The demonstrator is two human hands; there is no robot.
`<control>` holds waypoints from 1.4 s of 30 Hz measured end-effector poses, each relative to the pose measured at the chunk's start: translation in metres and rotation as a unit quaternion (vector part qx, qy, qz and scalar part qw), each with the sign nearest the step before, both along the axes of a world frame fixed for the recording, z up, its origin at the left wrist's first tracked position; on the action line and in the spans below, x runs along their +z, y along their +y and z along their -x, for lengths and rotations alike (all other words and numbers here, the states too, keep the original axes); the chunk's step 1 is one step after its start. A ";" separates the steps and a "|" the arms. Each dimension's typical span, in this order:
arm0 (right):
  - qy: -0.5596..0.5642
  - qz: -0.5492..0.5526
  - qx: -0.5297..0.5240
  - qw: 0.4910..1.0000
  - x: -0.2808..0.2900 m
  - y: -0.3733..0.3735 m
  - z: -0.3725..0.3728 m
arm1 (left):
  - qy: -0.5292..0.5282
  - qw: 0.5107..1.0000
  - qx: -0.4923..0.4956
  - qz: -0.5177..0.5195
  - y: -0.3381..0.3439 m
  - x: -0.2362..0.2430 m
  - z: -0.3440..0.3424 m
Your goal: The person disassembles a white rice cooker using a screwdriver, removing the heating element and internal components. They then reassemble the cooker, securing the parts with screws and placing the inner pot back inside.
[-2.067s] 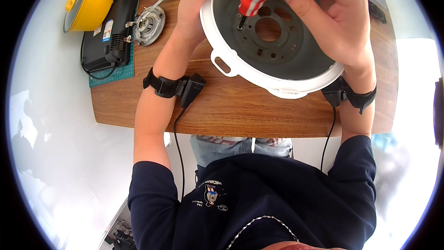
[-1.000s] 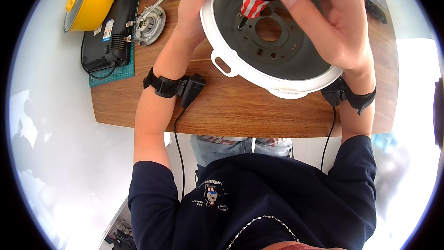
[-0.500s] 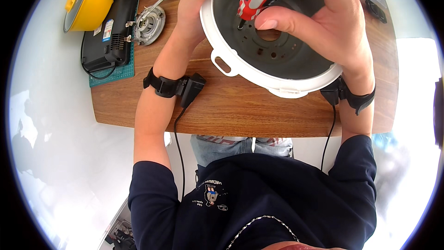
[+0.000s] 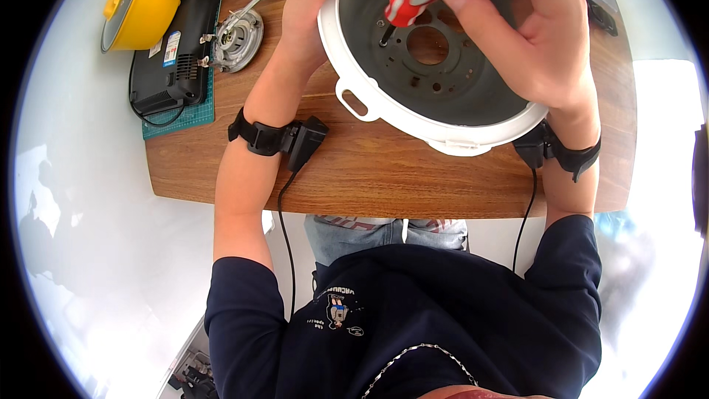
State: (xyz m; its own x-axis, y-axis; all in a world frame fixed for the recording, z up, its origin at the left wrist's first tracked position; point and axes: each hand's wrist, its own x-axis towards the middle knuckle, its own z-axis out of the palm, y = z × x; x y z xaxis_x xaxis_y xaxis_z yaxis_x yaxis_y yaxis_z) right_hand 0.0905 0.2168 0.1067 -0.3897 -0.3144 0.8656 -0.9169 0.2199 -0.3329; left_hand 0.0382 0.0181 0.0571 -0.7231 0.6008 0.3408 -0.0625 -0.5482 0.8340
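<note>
Over the wooden table (image 4: 413, 185), a white-rimmed pot (image 4: 450, 109), gray within, floor pierced with holes; left hand (image 4: 306, 4) was clamped on its rim, thumb on top. Right hand (image 4: 543, 44) gripped a screwdriver (image 4: 405, 9), thumb against the handle, other fingers mostly hidden, tip down inside at the floor, left of the large hole. Farther left, a lidded yellow pot (image 4: 151, 11), contents hidden, sat on a black appliance (image 4: 159, 85).
</note>
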 end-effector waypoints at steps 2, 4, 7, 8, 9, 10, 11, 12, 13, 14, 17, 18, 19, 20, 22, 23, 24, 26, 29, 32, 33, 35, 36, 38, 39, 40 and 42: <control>0.010 0.006 0.023 1.000 -0.004 0.000 0.007 | -0.001 1.000 0.002 0.001 0.000 0.000 0.000; 0.052 -0.101 0.029 0.993 0.009 0.015 0.013 | -0.002 1.000 0.006 0.003 -0.001 0.000 -0.001; 0.059 -0.164 0.025 0.984 0.027 0.021 0.000 | -0.005 1.000 0.004 0.000 0.002 0.001 0.001; 0.056 -0.153 0.024 0.986 0.024 0.019 0.000 | -0.007 1.000 0.009 0.002 0.000 0.001 0.000; 0.050 -0.112 0.016 0.992 0.010 0.013 0.007 | -0.008 1.000 0.013 0.005 -0.001 0.000 -0.001; 0.032 -0.086 0.009 0.996 0.005 0.012 0.007 | -0.009 1.000 0.014 0.006 -0.001 0.000 -0.001; 0.015 -0.059 0.002 0.998 0.000 0.010 0.008 | -0.010 1.000 0.014 0.005 -0.001 0.000 -0.001; -0.012 -0.044 -0.002 0.999 -0.001 0.010 0.003 | -0.011 1.000 0.016 0.004 -0.001 -0.001 -0.001; -0.022 -0.055 -0.003 0.998 0.003 0.009 -0.001 | -0.013 1.000 0.017 0.003 0.000 -0.001 -0.001; -0.031 -0.066 -0.004 0.997 0.007 0.008 -0.005 | -0.014 1.000 0.019 0.003 0.000 -0.001 -0.002; -0.023 -0.138 -0.022 0.990 0.031 0.007 -0.017 | -0.018 1.000 0.024 0.004 -0.001 -0.001 -0.003; -0.034 -0.135 -0.039 0.990 0.033 0.005 -0.023 | -0.020 0.999 0.027 0.002 -0.001 -0.001 -0.004; -0.041 -0.127 -0.052 0.990 0.031 0.005 -0.023 | -0.021 0.999 0.028 0.003 -0.001 -0.001 -0.004; -0.048 -0.120 -0.064 0.990 0.029 0.006 -0.023 | -0.024 0.999 0.033 0.002 -0.001 -0.001 -0.005; -0.053 -0.104 -0.073 0.990 0.018 0.010 -0.016 | -0.035 0.998 0.056 0.006 0.002 -0.001 -0.007; -0.053 -0.101 -0.077 0.991 0.016 0.011 -0.015 | -0.022 0.998 0.055 0.014 0.002 0.000 -0.007; -0.050 -0.105 -0.077 0.990 0.017 0.012 -0.015 | -0.010 0.998 0.054 0.021 0.001 0.001 -0.006; -0.049 -0.095 -0.073 0.992 0.016 0.013 -0.014 | 0.006 0.999 0.042 0.033 0.002 0.005 -0.005; -0.054 -0.072 -0.069 0.994 0.012 0.013 -0.012 | 0.010 0.999 0.017 0.038 0.004 0.014 -0.008; -0.040 -0.075 -0.074 0.994 0.013 0.015 -0.010 | -0.001 0.999 0.011 0.031 0.005 0.016 -0.009; -0.026 -0.074 -0.069 0.995 0.011 0.018 -0.006 | -0.001 1.000 0.011 0.028 0.005 0.014 -0.008; -0.015 -0.062 -0.051 0.997 0.010 0.019 -0.003 | -0.003 1.000 0.011 0.029 0.005 0.013 -0.008; -0.018 -0.051 -0.038 0.998 0.009 0.019 -0.003 | -0.005 0.999 0.012 0.032 0.004 0.013 -0.009; -0.012 -0.042 -0.030 0.999 0.010 0.018 -0.002 | 0.003 1.000 0.001 0.024 0.003 0.011 -0.008; -0.004 -0.044 -0.036 0.998 0.011 0.018 -0.003 | 0.012 1.000 -0.011 0.013 0.001 0.008 -0.006; -0.006 -0.040 -0.038 0.998 0.011 0.018 -0.003 | 0.022 0.999 -0.023 0.002 0.000 0.006 -0.003; -0.022 -0.026 -0.037 0.999 0.011 0.020 -0.004 | 0.010 0.999 -0.029 0.019 -0.005 0.003 0.001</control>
